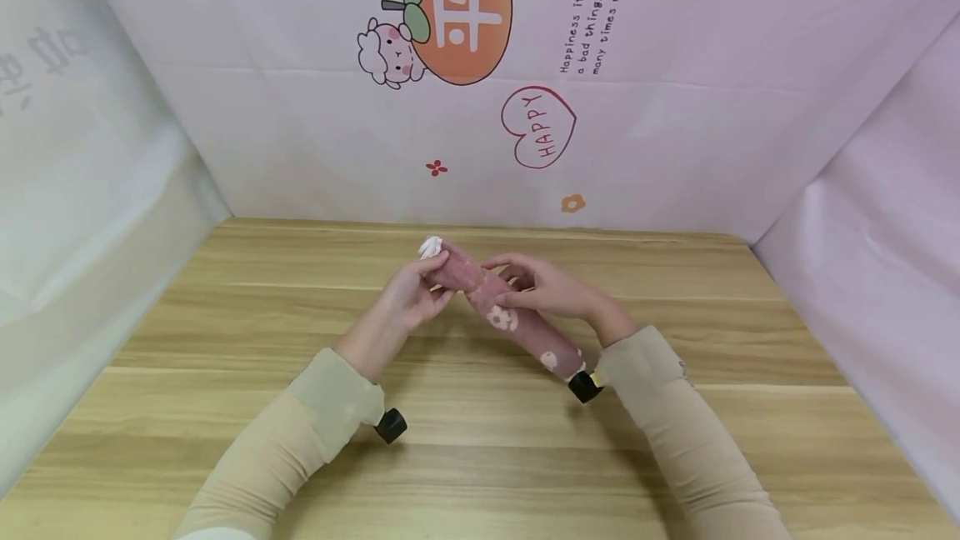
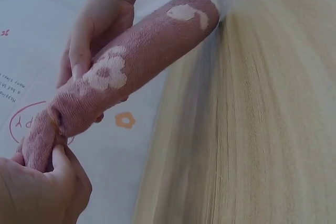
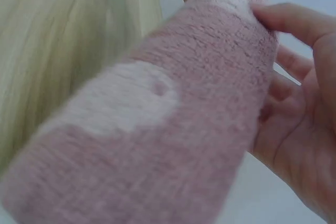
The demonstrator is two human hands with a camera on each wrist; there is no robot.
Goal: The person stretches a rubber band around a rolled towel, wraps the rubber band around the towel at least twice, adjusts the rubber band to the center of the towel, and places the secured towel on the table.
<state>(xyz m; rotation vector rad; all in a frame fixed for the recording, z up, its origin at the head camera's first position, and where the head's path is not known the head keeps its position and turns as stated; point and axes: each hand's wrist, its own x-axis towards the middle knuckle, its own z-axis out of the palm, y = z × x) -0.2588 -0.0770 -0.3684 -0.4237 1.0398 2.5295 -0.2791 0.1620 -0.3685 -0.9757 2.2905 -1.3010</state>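
A pink fuzzy towel (image 1: 534, 333) with white flower patches is rolled into a long tube, held slantwise above the table. Round its narrowed part goes a thin brownish band (image 2: 55, 123), where the roll pinches in and bends. My left hand (image 1: 412, 297) grips the shorter end beyond the band, with a white tip (image 1: 431, 247) sticking out past the fingers. Farther along, just past the band, my right hand (image 1: 553, 288) holds the thicker length between thumb and fingers. In the right wrist view the right thumb (image 3: 294, 20) presses on the towel near a white patch.
The wood-grain table (image 1: 465, 473) spreads under both arms. Behind it stands a white printed backdrop (image 1: 315, 148), and white cloth walls (image 1: 885, 190) rise at the sides. Black wrist devices (image 1: 391, 426) are worn on the sleeves.
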